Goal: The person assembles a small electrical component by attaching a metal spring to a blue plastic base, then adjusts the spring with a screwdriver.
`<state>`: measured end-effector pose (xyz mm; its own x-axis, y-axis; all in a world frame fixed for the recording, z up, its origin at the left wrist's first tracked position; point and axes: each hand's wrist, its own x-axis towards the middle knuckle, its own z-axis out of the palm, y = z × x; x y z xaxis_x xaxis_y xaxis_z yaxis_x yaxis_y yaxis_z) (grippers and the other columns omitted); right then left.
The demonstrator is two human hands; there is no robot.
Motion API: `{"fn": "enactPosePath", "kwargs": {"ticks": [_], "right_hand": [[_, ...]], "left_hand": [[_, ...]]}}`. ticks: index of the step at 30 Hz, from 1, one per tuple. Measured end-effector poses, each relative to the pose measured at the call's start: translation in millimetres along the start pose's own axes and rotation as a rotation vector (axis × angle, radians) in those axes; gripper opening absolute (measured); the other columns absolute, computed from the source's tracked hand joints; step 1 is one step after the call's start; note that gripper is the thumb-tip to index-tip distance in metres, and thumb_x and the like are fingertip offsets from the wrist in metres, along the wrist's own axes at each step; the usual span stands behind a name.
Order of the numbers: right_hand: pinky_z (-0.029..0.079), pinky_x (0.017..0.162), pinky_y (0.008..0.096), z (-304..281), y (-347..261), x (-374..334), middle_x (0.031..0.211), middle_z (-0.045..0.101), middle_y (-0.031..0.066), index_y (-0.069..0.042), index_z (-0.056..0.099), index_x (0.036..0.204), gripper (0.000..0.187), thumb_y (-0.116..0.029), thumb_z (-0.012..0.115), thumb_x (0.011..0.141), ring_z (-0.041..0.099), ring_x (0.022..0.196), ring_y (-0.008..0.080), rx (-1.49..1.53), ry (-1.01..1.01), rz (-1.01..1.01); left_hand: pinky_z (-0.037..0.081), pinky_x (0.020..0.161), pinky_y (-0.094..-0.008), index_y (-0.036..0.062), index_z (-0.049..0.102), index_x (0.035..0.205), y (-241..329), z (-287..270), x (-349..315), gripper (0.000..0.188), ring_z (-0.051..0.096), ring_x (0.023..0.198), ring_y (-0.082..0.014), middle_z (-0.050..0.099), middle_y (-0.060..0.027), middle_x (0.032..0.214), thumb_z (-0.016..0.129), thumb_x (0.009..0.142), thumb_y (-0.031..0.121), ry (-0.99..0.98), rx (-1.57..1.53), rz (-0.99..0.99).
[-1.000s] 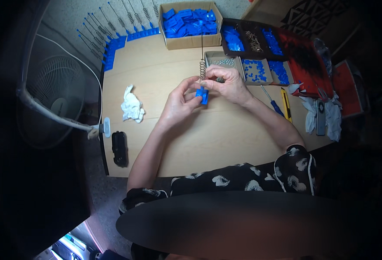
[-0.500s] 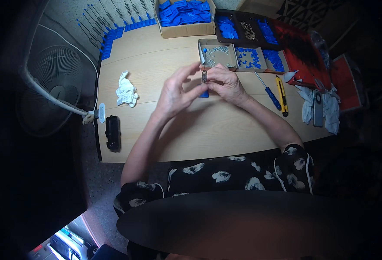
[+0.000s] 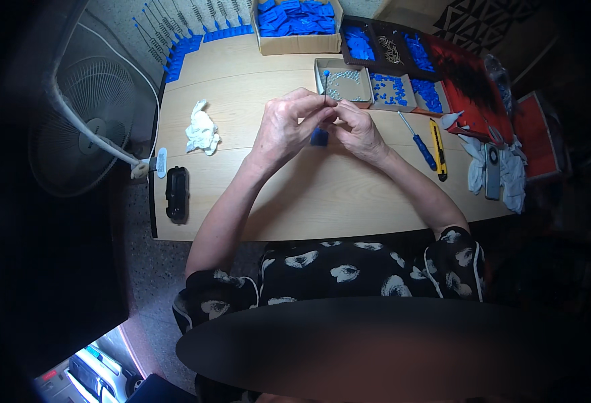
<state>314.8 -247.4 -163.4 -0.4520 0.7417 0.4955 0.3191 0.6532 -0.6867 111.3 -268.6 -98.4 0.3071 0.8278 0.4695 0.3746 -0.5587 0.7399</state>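
The blue-tipped rod (image 3: pixel 326 79) stands upright between my hands, its blue base (image 3: pixel 319 138) showing just beneath them. My left hand (image 3: pixel 285 127) arches over, fingertips pinching the rod; my right hand (image 3: pixel 358 131), fingers bent, grips it from the other side, partly hidden. Both forearms slant inward over the wooden table (image 3: pixel 255 74).

Legible text, brands, numbers or signs: none.
1. Fan (image 3: pixel 74 114), left side: hub (image 3: pixel 96 127) faintly marked; marking too small to read.
2. White oblong fitting (image 3: pixel 162 162), at the left edge of the table (image 3: pixel 288 211): faint marking on its face, unreadable.
3. Pale device (image 3: pixel 57 389), near left, beyond the table: small red patch, blurred; whether label or display, cannot be told.
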Motion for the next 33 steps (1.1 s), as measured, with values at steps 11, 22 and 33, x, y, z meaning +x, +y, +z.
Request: {"fn": "enactPosePath", "kwargs": {"ticks": [11,22,33], "right_hand": [[0.058,0.089,0.0380,8,-18,3,0.107,0.068,0.0139,0.002,0.065,0.114,0.026,0.000,0.072,0.089,0.070,0.101,0.0244,0.045,-0.064,0.162],[0.057,0.087,0.0392,20,-22,13,0.110,0.069,0.0155,0.000,0.070,0.115,0.024,0.001,0.068,0.091,0.070,0.100,0.0309,0.022,-0.067,0.077],[0.055,0.087,0.0442,30,-24,12,0.108,0.066,0.0168,0.001,0.068,0.111,0.021,-0.001,0.068,0.091,0.067,0.101,0.0360,-0.001,-0.018,0.109]], "left_hand": [[0.061,0.071,-0.0349,0.0026,0.079,0.105,-10,-6,-8,0.017,0.076,0.080,-0.0265,0.075,-0.0150,0.092,0.076,0.090,0.011,0.029,-0.039,-0.006],[0.061,0.070,-0.0346,0.0031,0.079,0.105,-17,-13,-10,0.017,0.076,0.078,-0.0262,0.075,-0.0145,0.091,0.077,0.089,0.010,0.046,-0.009,0.005],[0.059,0.070,-0.0325,0.0064,0.079,0.107,-20,-18,-13,0.016,0.076,0.081,-0.0208,0.075,-0.0111,0.091,0.076,0.093,0.013,0.018,0.021,-0.005]]}}
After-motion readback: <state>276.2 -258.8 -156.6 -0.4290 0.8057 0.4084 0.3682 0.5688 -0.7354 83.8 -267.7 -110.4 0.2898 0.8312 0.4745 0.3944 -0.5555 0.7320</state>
